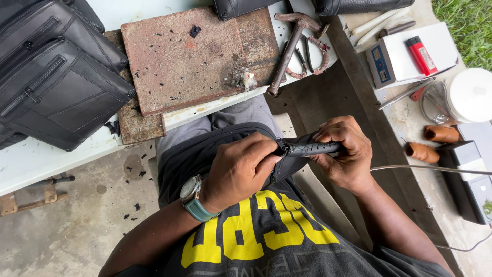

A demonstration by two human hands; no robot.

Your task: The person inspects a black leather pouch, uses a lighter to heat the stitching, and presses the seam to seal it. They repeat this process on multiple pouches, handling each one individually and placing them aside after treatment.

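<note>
A black leather bag lies across my lap. Both hands are at its rolled, stitched strap. My left hand, with a teal-banded watch on the wrist, is closed around the strap where it joins the bag. My right hand grips the strap's other end, fingers wrapped over it. The part of the strap inside each fist is hidden.
A rusty square slab lies on the white bench ahead, with black bags at the left and a hammer and pincers at the right. A side table holds a white box, red lighter, white tub and brown spools.
</note>
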